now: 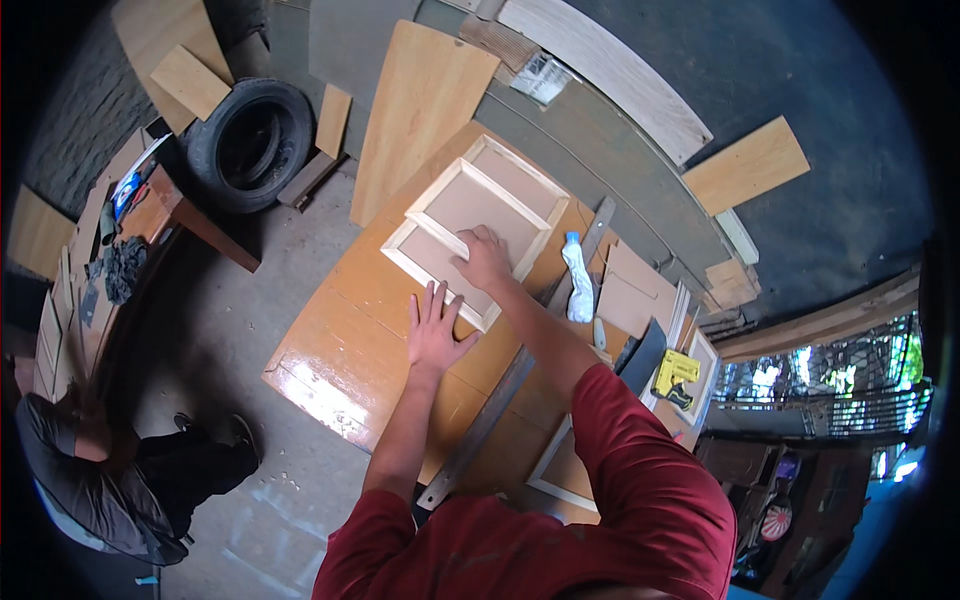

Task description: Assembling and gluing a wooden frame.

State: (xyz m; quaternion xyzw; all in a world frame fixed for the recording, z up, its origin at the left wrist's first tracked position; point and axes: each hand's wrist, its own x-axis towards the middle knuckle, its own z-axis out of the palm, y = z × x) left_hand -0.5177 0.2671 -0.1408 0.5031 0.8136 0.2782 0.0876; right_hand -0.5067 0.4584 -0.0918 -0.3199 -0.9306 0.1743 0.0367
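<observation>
Left grip [435,337]: spread wide | right grip [484,259]: part-curled | both touch wooden frame [505,195]

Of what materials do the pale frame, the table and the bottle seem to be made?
Pale frame: likely bare, matte wood; cream strips with little shine. Table: probably varnished wood; orange-brown surface with strong glare, though laminate is possible. Bottle: apparently thin, glossy plastic, judging by its crumpled-looking sides.

Back from the bare left hand [434,335] and bare right hand [485,260], uncovered forearms [545,325] lead to a deep red, short-sleeved cloth shirt [540,555]. Its loose right sleeve [645,470] is softly creased; between both sleeves, faint darker marks [480,560] cross the front, too blurred to make out.
</observation>
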